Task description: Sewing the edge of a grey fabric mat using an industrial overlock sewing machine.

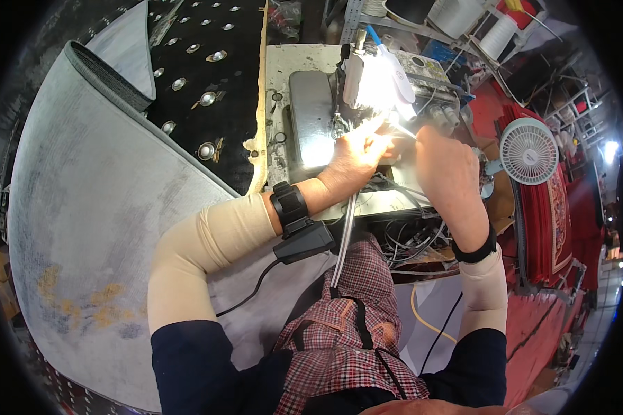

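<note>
white glare is washing over the front of the machine (354, 79) ahead of you, and your two hands are working close together beneath it, above the counter (294, 59). your left hand (353, 160) is reaching in from the lower left, its fingers bunching narrowly at the edge of the brightness; the light is swallowing their tips, so you are giving no clear sign of what, if anything, is sitting between them. your right hand (451, 169) is curling inward just across from it, well smeared by blur. a thin white strip (405, 131) is slanting through the gap between the two hands, its lower end running up to the right hand (whether those fingers are truly gripping it, you cannot tell from this view).

to the left of the machine, a smooth grey cover (311, 114) is lying on the counter, near your left hand. a long pale strip (347, 235) is hanging from the counter's near edge toward your checked garment (349, 325). you are wearing a black wrist device (289, 202) on the left and a black band (476, 253) on the right.

farther left, a large grey sheet (111, 187) is curving in front of a dark studded panel (221, 128). to your right, a white fan (529, 151) is standing near red rugs (559, 214), and white spools (498, 36) are sitting at the upper right.
</note>
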`<action>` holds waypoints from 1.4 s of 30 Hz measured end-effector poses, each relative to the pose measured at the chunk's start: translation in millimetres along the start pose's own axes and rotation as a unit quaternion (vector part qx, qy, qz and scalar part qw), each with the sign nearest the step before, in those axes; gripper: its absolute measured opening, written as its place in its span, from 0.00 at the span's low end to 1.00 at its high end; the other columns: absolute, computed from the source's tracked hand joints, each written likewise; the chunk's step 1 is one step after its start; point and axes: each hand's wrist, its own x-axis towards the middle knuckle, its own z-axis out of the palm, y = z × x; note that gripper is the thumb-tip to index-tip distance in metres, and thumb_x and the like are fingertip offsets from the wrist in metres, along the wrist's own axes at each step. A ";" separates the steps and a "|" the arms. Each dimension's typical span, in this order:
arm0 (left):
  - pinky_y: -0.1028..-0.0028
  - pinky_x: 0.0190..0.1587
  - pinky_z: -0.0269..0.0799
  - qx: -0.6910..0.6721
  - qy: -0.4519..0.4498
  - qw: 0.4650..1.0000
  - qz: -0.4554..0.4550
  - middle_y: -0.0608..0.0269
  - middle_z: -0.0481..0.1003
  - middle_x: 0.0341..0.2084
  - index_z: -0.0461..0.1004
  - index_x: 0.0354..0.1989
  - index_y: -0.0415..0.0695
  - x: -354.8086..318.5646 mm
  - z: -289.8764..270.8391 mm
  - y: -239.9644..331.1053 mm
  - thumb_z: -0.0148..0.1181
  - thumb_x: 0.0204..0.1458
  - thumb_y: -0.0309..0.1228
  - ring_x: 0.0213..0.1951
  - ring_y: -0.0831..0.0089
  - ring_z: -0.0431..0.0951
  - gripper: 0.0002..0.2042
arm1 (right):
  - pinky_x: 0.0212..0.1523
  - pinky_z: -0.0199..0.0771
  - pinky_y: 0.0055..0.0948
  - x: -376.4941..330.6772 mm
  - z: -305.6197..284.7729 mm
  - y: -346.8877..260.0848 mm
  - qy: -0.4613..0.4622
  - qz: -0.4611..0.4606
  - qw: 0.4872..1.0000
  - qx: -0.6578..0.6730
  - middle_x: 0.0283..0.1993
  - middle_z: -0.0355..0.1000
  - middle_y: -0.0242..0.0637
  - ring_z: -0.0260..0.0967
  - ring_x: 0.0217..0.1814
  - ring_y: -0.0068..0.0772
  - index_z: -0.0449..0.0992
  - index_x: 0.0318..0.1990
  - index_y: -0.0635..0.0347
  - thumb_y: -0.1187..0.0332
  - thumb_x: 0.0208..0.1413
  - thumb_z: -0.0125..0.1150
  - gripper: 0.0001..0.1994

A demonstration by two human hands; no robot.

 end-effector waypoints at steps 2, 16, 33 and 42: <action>0.78 0.41 0.73 -0.065 0.014 0.997 -0.025 0.54 0.75 0.37 0.61 0.56 0.33 1.0 -2.1 -1.4 0.46 0.59 0.29 0.39 0.73 0.76 0.18 | 0.24 0.70 0.41 -2.4 -1.5 0.5 0.001 -0.003 1.000 -0.006 0.19 0.70 0.45 0.71 0.22 0.47 0.67 0.27 0.62 0.73 0.48 0.53 0.03; 0.80 0.38 0.73 -0.194 0.061 0.973 -0.105 0.57 0.75 0.35 0.69 0.42 0.39 4.0 -11.6 -1.0 0.52 0.58 0.31 0.36 0.74 0.77 0.09 | 0.21 0.69 0.37 -12.6 -0.9 1.2 0.025 -0.049 0.997 0.055 0.19 0.69 0.42 0.70 0.21 0.44 0.67 0.28 0.61 0.73 0.48 0.55 0.04; 0.80 0.36 0.72 -0.179 0.063 0.977 -0.095 0.59 0.76 0.35 0.69 0.42 0.40 4.1 -12.2 0.5 0.51 0.58 0.31 0.36 0.75 0.77 0.09 | 0.19 0.68 0.34 -12.6 5.9 3.4 0.063 -0.072 0.994 0.051 0.20 0.68 0.39 0.70 0.19 0.41 0.68 0.29 0.60 0.73 0.47 0.57 0.04; 0.77 0.41 0.74 -0.221 0.020 0.973 -0.058 0.52 0.74 0.38 0.62 0.52 0.35 7.1 -15.3 -17.7 0.49 0.57 0.25 0.40 0.70 0.77 0.15 | 0.20 0.69 0.34 -4.2 9.3 5.0 0.083 -0.038 0.996 0.019 0.18 0.68 0.40 0.70 0.19 0.42 0.67 0.28 0.59 0.74 0.47 0.56 0.04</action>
